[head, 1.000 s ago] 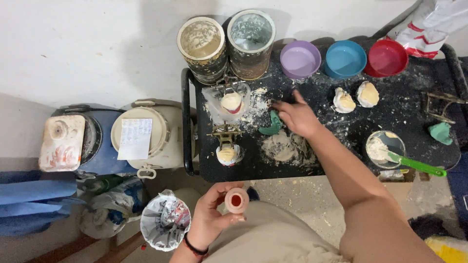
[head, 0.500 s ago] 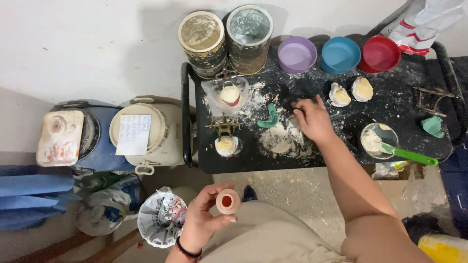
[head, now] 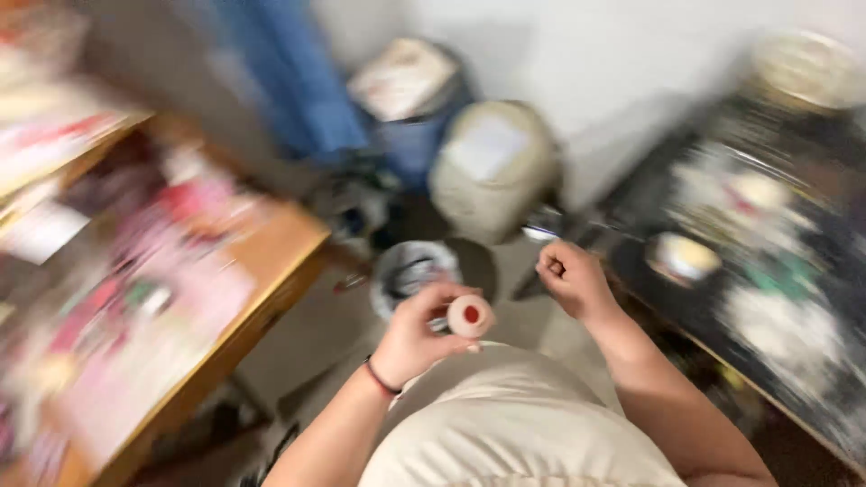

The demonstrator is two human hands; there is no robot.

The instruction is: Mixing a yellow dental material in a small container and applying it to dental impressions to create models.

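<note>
- Holding a small round pale cup [head: 470, 316] with a red centre, the left hand [head: 417, 335] pinches its rim above the lap.
- Seemingly light and rigid; gripping its sides suits.
- Right hand [head: 570, 278] is fisted, empty-looking.

Colours around our two hands, much of it blurred

Between the fingertips [head: 431, 298] of our left hand [head: 410, 338] we see a small round piece [head: 470, 316], pale pink-cream with a red dot at its centre, and a dark red band [head: 382, 378] circles that wrist. Just beyond those fingers sits a silvery grey crumpled bag [head: 408, 269]; farther off stand a cream bucket [head: 492, 169] and a blue one with a whitish lid [head: 403, 79]. To the outer side of our right hand [head: 570, 280] a black tray [head: 816, 298] is speckled white, with smears of cream and green. Left of our left-hand fingers, an orange-brown wooden tabletop [head: 271, 248] carries a pink, red and white blur. Our lap cloth [head: 519, 428] is plain beige.
</note>
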